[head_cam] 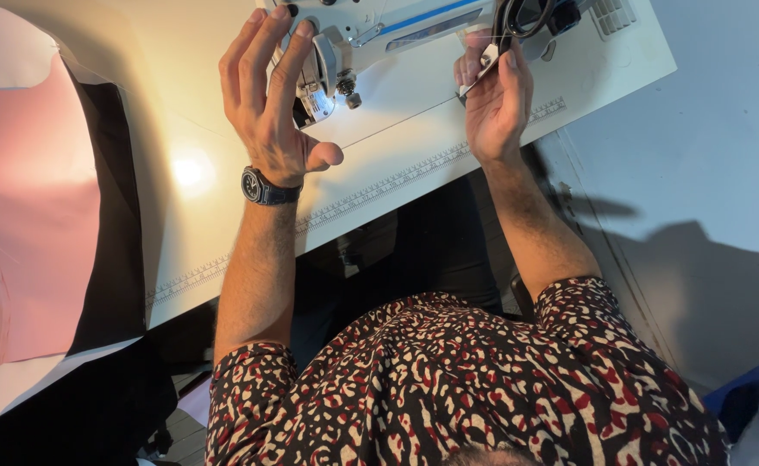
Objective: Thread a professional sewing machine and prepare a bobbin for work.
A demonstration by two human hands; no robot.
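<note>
Two hands at the sewing machine [371,43] on a white table [224,147].

Left of the machine lie pink fabric [26,207] and black cloth [121,216]; bare tabletop lies between them and the left hand [272,108], whose spread fingers touch the machine's head. Right of the needle, the right hand [493,99] pinches a small white piece [486,62], thread [405,121] running back towards the machine. The table's ruler-marked front edge [354,203] passes beneath both wrists.

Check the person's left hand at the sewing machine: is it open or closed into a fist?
Open. The left hand has its fingers stretched out against the head of the sewing machine, the thumb held apart, and nothing visibly held in it.
</note>
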